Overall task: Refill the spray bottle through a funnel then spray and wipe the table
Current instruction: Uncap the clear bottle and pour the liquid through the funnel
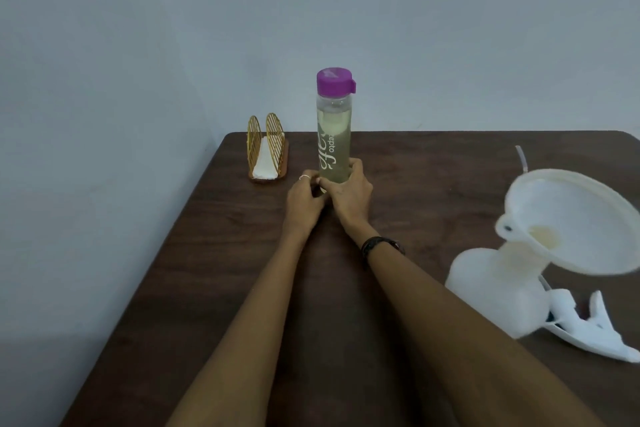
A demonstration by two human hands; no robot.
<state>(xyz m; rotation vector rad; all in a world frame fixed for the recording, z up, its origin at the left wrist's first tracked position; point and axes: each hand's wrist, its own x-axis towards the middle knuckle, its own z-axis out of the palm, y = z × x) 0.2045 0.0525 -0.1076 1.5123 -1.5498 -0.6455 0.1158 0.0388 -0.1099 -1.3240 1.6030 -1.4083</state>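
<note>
- Two bare forearms reach from 6 o'clock toward the middle of the dark wooden tabletop (pixel 433 184); the right wrist wears a dark band.
- Right hand (pixel 349 192) grips the base of a tall clear bottle (pixel 334 146), its fingers curled round the lower end.
- Left hand (pixel 304 199), a ring on one finger, pinches the same base from the 9 o'clock side.
- That bottle stands upright at about 12 o'clock, holding pale yellowish liquid under a closed purple cap (pixel 335 81).
- A white spray bottle (pixel 495 288) stands at 3 o'clock with a white funnel (pixel 575 222) set in its neck, tilted.
- Its white trigger head (pixel 588 329) lies on the tabletop just beside it, at 4 o'clock.
- A gold wire napkin holder (pixel 267 149) with white napkins sits at 11 o'clock, near the far edge.
</note>
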